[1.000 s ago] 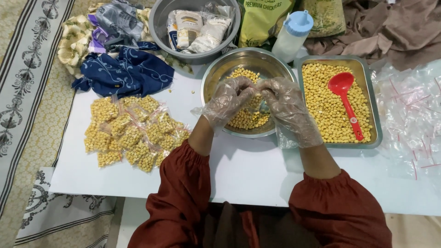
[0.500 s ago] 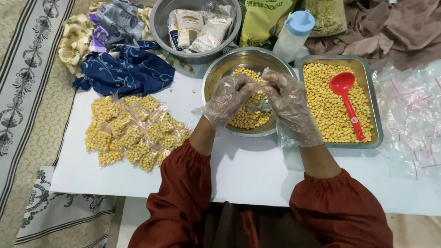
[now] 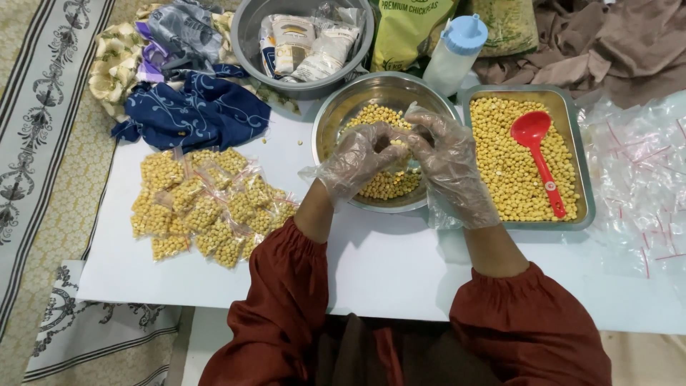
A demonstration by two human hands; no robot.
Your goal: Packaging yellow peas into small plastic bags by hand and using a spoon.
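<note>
Both my hands wear thin clear plastic gloves and meet over a round steel bowl (image 3: 336,121) half full of yellow chickpeas (image 3: 389,184). My left hand (image 3: 361,157) and my right hand (image 3: 446,161) pinch together a small clear bag of chickpeas (image 3: 397,143) between their fingertips, just above the bowl. Much of the bag is hidden by the fingers. Rust-red sleeves cover both my forearms.
A pile of several filled small bags (image 3: 207,204) lies left on the white table (image 3: 386,264). A rectangular steel tray (image 3: 586,207) of chickpeas holds a red scoop (image 3: 537,154). Empty clear bags (image 3: 643,179) lie right. Behind: grey basin with packets (image 3: 250,43), white bottle (image 3: 454,53), blue cloth (image 3: 196,111).
My hands have stayed over the bowl, shifting slightly as the fingers work on the small bag. Nothing else on the table has moved.
</note>
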